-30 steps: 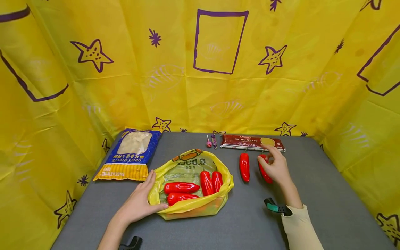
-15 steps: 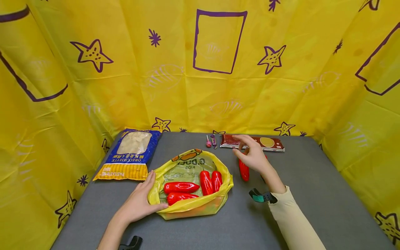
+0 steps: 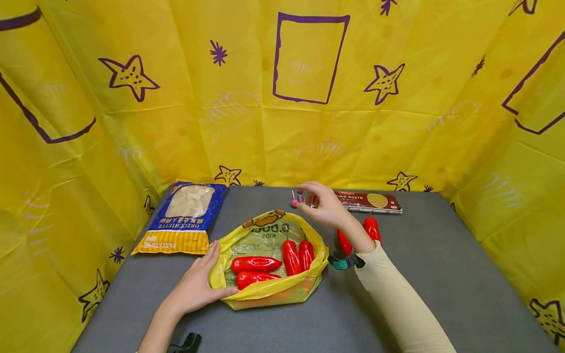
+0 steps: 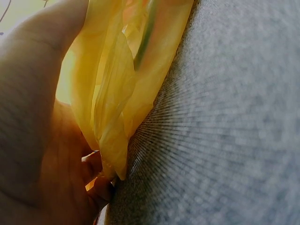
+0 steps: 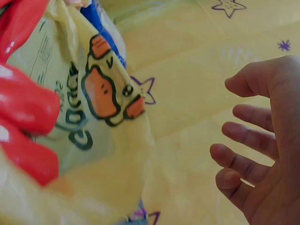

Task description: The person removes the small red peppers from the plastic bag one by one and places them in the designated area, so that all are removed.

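A yellow plastic bag (image 3: 269, 295) stands on the table with its mouth spread, and several glossy red chili peppers (image 3: 256, 264) lie inside. My left hand (image 3: 197, 282) holds the bag's left side, thumb at the front rim; in the left wrist view its fingers curl by the bag's lower edge (image 4: 112, 159). Beyond the bag, my right hand (image 3: 325, 205) is over the back of the table, fingers apart and holding nothing in the right wrist view. Close to its fingertips lie a pink lollipop (image 3: 294, 202) and a purple-wrapped candy (image 3: 301, 196), partly covered by the hand.
Two more red chili peppers (image 3: 372, 228) lie right of the bag, partly behind the right forearm. A brown Primo Gusto packet (image 3: 377, 201) lies at the back. To the left is a blue-and-yellow orecchiette pasta bag (image 3: 185, 218). A yellow curtain (image 3: 247, 147) encloses the table.
My right hand has moved left from above the right-hand chili pepper, past the brown packet, to beside the lollipop and candy. My left hand and the yellow bag have stayed still.
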Demonstrator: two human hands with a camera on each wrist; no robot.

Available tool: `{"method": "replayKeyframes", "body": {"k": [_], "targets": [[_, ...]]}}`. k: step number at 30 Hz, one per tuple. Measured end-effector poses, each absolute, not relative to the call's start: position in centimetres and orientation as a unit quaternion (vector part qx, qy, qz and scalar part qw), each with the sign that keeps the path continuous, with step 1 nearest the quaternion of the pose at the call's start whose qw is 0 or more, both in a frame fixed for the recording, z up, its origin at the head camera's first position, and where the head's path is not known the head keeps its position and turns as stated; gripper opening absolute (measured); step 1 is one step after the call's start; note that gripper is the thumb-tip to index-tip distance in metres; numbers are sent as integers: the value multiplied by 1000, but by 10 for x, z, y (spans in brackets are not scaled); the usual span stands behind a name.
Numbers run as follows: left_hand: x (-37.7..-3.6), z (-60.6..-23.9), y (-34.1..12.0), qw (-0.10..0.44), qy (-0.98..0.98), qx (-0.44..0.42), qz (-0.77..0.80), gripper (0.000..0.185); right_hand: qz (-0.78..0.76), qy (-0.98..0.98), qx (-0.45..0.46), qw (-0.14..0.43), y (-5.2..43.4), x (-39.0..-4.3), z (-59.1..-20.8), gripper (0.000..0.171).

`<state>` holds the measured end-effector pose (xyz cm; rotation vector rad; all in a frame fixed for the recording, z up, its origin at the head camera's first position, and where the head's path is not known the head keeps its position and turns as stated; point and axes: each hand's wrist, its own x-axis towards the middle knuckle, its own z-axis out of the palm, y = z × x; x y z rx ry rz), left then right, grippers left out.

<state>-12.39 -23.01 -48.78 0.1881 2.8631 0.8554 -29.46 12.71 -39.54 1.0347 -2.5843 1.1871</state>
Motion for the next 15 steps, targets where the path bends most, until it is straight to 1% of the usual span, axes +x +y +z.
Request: {"method": "replayKeyframes", "body": {"k": [4, 9, 15], "targets": [[-124, -488, -230, 77, 953, 63, 287, 132, 395, -846, 356, 41, 115, -298, -397, 42], [-124, -488, -230, 77, 953, 63, 287, 132, 385, -849, 362, 13, 101, -302, -398, 43], [-124, -488, -229, 62, 952, 69, 291, 132, 365, -849, 381, -25, 81, -306, -393, 44]]}}
